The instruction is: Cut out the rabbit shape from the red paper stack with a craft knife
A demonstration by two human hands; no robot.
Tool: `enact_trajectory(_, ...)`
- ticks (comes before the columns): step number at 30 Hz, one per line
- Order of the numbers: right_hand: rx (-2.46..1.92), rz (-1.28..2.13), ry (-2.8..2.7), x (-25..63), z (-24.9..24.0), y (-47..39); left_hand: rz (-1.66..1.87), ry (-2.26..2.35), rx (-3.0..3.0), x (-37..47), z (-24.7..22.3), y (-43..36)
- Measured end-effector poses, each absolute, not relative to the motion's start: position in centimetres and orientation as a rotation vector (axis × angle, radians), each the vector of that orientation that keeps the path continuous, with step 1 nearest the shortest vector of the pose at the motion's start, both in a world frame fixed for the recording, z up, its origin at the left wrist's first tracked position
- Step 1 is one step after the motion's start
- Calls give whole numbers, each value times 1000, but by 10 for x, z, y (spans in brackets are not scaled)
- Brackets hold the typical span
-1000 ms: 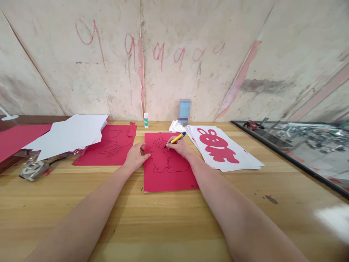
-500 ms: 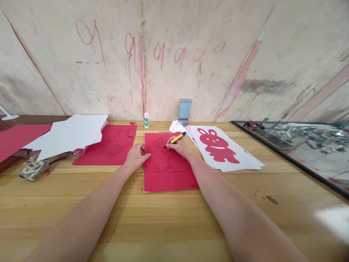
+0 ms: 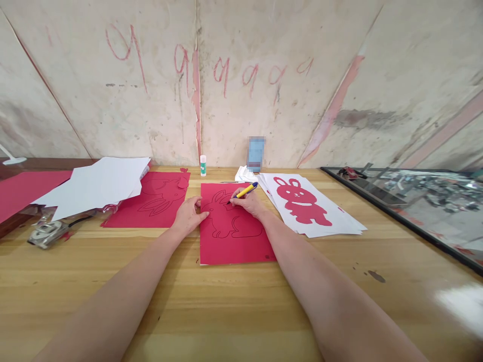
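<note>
A scuffed wall (image 3: 245, 30) backs a wooden table (image 3: 211, 311), where a red sheet (image 3: 234, 254) bearing a rabbit outline lies between the arms. Taking that sheet as the dial's centre, the left hand (image 3: 187, 217) rests at nine o'clock, thumb and fingers spread at its edge. The right hand (image 3: 246, 202), towards one, pinches a pen (image 3: 247, 190) over the drawing. Over the last second almost nothing has changed: both hands and the pen stay put, with no new line that I can see, so the drawing looks paused. Whether the tip touches paper is too small to tell. The right hand and forearm hide the sheet's three o'clock side; a small mark near five is unreadable, and a blue thing (image 3: 256, 153) at one is pixelated.
</note>
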State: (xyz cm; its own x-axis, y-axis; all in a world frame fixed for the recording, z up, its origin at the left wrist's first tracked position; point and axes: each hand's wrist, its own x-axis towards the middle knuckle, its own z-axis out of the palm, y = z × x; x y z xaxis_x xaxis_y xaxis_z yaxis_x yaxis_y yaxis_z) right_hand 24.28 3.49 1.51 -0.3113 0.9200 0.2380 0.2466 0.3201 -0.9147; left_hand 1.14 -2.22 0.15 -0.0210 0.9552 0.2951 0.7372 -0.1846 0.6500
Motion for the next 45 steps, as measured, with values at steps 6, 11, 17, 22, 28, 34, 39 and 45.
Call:
enact_trajectory(6,-1066,994,-1754,242,16,34,1020,1772,1965,11,1,-22)
enact_trajectory(11,-1057,990,-1769,243,16,35,1019,1774,1962,11,1,-21)
enact_trajectory(17,-1041,1022,-1767,242,17,34,1016,1772,1958,11,2,-22)
enact_trajectory(22,-1043,1049,-1745,240,18,32,1009,1777,1954,12,4,-23)
enact_trajectory(28,-1031,1058,-1718,241,16,34,1000,1781,1955,12,5,-24)
enact_trajectory(34,-1023,1065,-1735,240,16,34,1002,1781,1958,12,3,-23)
enact_trajectory(39,-1015,1072,-1742,241,16,34,1000,1789,1950,12,3,-23)
enact_trajectory(45,-1006,1098,-1718,240,17,33,995,1795,1944,13,4,-23)
